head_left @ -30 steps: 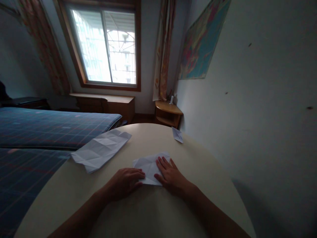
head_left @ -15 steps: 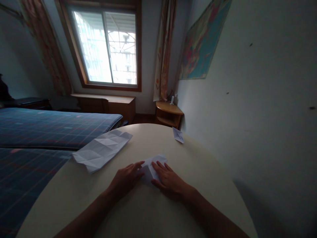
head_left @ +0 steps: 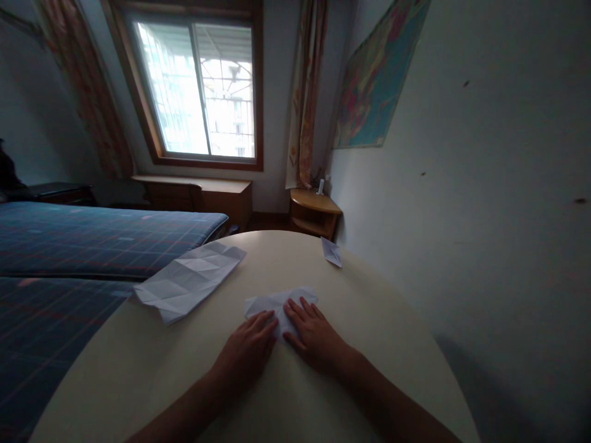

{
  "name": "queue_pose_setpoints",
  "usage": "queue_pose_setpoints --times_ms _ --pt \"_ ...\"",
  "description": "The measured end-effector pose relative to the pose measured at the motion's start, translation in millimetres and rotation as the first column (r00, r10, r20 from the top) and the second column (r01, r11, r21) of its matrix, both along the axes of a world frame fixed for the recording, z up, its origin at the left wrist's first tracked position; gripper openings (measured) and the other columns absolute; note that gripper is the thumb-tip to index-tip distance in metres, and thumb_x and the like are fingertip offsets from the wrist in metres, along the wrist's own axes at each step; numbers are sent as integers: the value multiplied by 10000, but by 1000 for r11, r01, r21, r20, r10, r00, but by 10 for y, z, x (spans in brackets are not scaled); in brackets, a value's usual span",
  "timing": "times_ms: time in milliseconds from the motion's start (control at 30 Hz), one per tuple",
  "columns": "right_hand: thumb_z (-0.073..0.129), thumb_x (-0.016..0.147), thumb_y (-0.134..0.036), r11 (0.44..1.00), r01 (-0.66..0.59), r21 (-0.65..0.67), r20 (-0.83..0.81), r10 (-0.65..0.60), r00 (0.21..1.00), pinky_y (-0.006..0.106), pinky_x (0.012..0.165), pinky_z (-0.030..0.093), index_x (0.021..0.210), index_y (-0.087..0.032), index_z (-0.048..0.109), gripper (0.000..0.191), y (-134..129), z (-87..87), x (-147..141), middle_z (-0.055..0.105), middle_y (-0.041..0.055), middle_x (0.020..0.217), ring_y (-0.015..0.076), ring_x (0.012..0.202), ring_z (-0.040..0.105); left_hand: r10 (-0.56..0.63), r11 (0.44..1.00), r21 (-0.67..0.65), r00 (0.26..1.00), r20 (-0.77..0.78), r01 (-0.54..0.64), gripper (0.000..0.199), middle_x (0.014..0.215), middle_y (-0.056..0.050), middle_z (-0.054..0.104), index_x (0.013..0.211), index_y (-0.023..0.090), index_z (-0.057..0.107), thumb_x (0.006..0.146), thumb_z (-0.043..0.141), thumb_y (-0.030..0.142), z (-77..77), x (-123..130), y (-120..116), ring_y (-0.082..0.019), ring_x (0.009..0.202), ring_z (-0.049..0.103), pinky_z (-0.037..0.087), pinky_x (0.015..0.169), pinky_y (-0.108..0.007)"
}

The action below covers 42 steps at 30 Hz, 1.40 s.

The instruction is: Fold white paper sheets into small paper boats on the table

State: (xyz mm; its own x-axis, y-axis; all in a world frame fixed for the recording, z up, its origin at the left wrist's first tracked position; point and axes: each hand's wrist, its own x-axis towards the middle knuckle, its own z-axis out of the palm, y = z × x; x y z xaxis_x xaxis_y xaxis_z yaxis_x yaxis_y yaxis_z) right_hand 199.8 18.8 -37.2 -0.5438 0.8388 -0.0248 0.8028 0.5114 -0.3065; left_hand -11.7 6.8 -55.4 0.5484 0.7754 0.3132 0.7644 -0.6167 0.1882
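Observation:
A folded sheet of white paper (head_left: pixel 281 296) lies flat on the round table, partly covered by both hands. My left hand (head_left: pixel 249 344) rests palm down on its near left part, fingers stretched forward over the paper. Flat on the right part lies my right hand (head_left: pixel 316 335), its fingers spread and pressing the sheet down. Between the two hands a small part of the paper shows, with a fold line near the middle. The paper's near edge is mostly hidden under the hands.
On the cream round table (head_left: pixel 369 320), a creased larger sheet (head_left: pixel 191 280) lies at the left edge. A small folded paper piece (head_left: pixel 331 252) sits at the far right edge. A bed (head_left: pixel 92 237) stands to the left, a wall (head_left: pixel 484 258) to the right.
My left hand has shifted right and flattened onto the paper, where a raised flap stood before. The paper's far left part now shows. My right hand has barely moved.

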Motion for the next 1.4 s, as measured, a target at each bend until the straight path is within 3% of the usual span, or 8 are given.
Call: queue_pose_setpoints --times_ms 200,333,533,733,933,1133,1267,1400 --pt "234 1019 -467 995 -97 -34 1 98 995 488 1196 110 1545 -198 212 592 -38 67 -24 179 20 1605 280 1482 97 -69 990 -130 992 -104 56 492 1514 -158 386 1453 121 385 983 385 267 -46 -113 80 -260 1410 341 369 1126 -449" --pt "238 1011 -505 997 -65 -43 20 66 998 461 1197 116 1543 -172 221 629 -54 88 -7 184 40 1604 294 1480 94 42 993 -102 985 -169 -60 547 1527 -205 322 1453 81 377 1005 333 393 -70 -199 123 -284 1420 309 339 1129 -482" --pt "282 980 -569 1000 26 0 47 -26 999 508 1155 186 1534 -241 264 644 -56 40 -21 221 45 1596 331 1447 208 247 967 3 935 -256 -255 567 1488 -261 368 1397 -7 437 984 344 370 -42 -137 60 -340 1408 320 342 1116 -512" --pt "312 953 -613 994 101 43 57 -104 993 553 1116 217 1516 -225 319 684 -79 62 -48 258 60 1587 372 1386 295 -50 998 -45 970 -239 40 484 1512 -119 402 1438 155 419 994 367 341 -11 65 -66 -252 1417 337 312 1147 -483" --pt "453 924 -549 996 -9 92 30 6 1000 516 1080 285 1453 -186 434 642 -147 201 -16 436 128 1488 359 1310 392 48 998 -23 967 -250 -56 516 1483 -167 430 1414 117 459 1012 321 410 0 -11 -20 -270 1393 382 296 1142 -508" --pt "624 838 -516 975 -187 119 -58 195 979 466 1092 293 1285 -253 609 518 -186 347 42 614 99 1258 293 1190 507 97 991 -70 964 -246 -117 505 1542 -149 335 1470 156 386 1006 333 347 -23 -158 61 -298 1433 292 290 1132 -523" --pt "637 853 -463 967 -215 136 -115 231 966 449 1112 271 1083 -272 696 304 -159 315 50 640 58 1130 230 1090 566 3 989 -144 971 -238 -38 482 1573 -53 298 1499 310 318 1019 331 345 -2 -274 130 -316 1454 226 253 1131 -569" --pt "667 827 -427 964 -236 121 -170 254 952 399 1145 255 1167 -177 617 426 -111 213 51 526 119 1372 246 1308 435 -118 984 -156 969 -215 85 487 1562 -20 331 1508 354 276 1025 336 357 49 -335 179 -309 1452 238 198 1146 -591"
